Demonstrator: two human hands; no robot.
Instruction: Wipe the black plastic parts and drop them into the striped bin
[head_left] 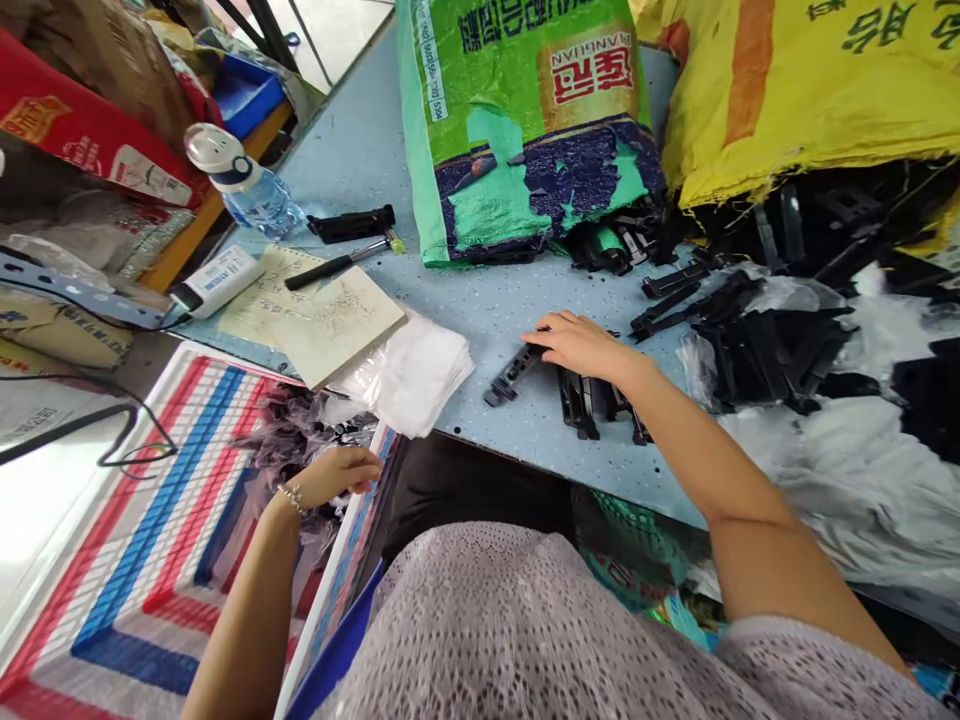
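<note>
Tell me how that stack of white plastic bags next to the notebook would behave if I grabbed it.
The stack of white plastic bags would probably be floppy and light: the sheets look thin, and one corner already droops over the table edge. It is likely slippery too, since the glossy layers could slide apart. Nothing pins it down, so a push might fan it out.

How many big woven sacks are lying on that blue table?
2: a green sack at the top middle, and a yellow sack at the top right beside it. Others may lie out of view.
</note>
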